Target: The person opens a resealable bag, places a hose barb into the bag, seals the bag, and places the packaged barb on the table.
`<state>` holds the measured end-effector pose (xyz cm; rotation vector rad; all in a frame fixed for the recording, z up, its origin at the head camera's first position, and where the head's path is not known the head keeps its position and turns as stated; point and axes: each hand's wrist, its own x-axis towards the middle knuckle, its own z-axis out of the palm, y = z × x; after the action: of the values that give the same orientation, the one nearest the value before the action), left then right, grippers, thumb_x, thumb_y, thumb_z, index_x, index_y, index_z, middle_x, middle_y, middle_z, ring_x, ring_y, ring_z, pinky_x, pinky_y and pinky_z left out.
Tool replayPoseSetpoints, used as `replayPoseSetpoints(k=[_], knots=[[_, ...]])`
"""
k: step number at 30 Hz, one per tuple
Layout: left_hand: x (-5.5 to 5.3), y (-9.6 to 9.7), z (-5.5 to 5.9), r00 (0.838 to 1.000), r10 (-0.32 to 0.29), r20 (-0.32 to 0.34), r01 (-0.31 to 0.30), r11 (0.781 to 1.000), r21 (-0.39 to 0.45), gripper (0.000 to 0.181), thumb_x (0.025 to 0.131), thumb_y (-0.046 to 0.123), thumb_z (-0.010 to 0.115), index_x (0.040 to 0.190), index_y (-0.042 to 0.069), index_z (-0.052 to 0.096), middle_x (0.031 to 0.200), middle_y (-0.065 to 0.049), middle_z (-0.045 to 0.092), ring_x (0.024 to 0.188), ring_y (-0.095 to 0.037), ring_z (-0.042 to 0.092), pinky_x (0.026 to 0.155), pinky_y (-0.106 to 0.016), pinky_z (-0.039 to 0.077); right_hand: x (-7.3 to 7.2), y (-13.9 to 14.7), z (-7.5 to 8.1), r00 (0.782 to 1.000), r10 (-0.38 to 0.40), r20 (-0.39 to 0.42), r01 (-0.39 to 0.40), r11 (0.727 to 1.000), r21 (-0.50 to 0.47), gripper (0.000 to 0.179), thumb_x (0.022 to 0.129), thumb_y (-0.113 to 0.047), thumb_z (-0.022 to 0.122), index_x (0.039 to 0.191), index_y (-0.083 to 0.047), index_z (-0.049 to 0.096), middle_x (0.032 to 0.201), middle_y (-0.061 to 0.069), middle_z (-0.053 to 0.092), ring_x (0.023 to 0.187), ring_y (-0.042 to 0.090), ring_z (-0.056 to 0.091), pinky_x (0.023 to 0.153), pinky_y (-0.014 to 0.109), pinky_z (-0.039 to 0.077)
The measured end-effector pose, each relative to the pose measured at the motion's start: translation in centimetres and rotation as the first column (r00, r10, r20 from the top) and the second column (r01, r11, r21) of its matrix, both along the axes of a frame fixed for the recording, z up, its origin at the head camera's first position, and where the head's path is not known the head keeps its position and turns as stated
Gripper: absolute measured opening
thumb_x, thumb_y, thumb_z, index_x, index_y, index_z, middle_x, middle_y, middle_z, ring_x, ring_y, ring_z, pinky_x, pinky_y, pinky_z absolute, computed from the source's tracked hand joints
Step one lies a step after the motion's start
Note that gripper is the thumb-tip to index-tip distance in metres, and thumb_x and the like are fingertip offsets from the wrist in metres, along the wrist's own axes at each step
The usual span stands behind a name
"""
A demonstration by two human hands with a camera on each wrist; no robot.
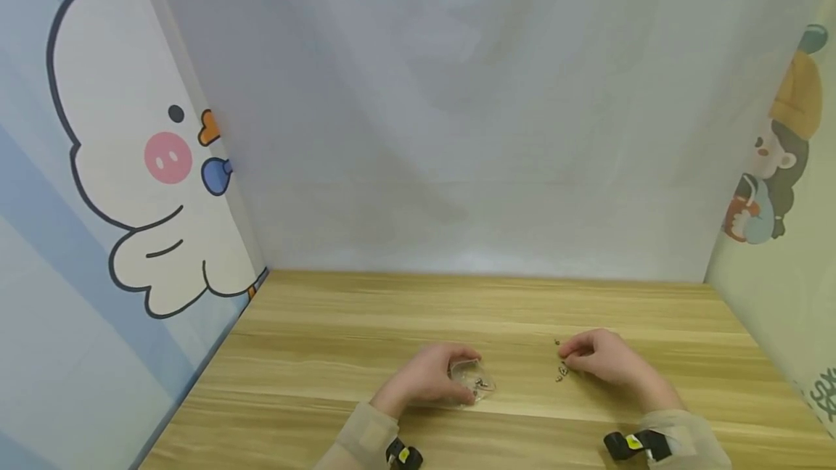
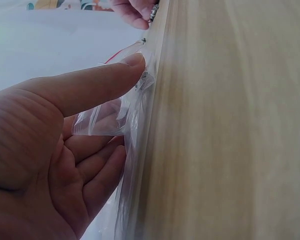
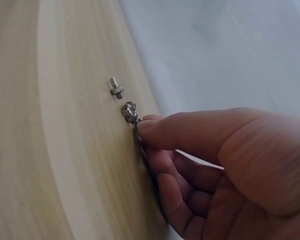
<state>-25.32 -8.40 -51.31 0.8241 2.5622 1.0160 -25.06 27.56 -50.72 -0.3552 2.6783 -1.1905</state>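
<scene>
My left hand holds a clear zip bag by its mouth, thumb on one side and fingers on the other. The bag has a red line along its edge, and several small metal fittings lie inside it. To the right, my right hand is low over the table, thumb and forefinger pinching at a small metal fitting. Its other fingers are curled in beneath. A stepped, collared metal fitting lies just beyond those fingertips. In the head view, several loose fittings lie beside the right fingertips.
Both hands work over a wood-grain table. A grey-white sheet rises behind its far edge. The left wall carries a white cartoon duck, and the right wall a cartoon child. Each wrist wears a strapped black camera.
</scene>
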Motion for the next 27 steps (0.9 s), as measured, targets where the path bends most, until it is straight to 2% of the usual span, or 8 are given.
replayPoseSetpoints(k=[18,27], knots=[[0.01,-0.02,-0.04,1.000,0.006,0.015,-0.006,1.000,0.002,0.067,0.077,0.023,0.097,0.138,0.017,0.071,0.139,0.005,0.069,0.127,-0.014,0.060,0.114,-0.039,0.045,0.26,-0.02,-0.20,0.997,0.062,-0.052,-0.061,0.998,0.015,0.007,0.095,-0.008,0.078,0.102,-0.005,0.078,0.094,0.000,0.072,0.087,0.015,0.063,0.076,0.026,0.053],[0.11,-0.05,0.04,1.000,0.007,0.017,-0.007,1.000,-0.002,0.067,0.077,0.024,0.097,0.139,0.017,0.071,0.139,0.005,0.069,0.124,-0.013,0.061,0.111,-0.037,0.046,0.40,-0.02,-0.19,0.997,0.074,-0.038,-0.074,0.997,0.004,0.006,0.096,-0.007,0.076,0.102,-0.004,0.076,0.093,0.000,0.071,0.087,0.015,0.062,0.075,0.026,0.053]])
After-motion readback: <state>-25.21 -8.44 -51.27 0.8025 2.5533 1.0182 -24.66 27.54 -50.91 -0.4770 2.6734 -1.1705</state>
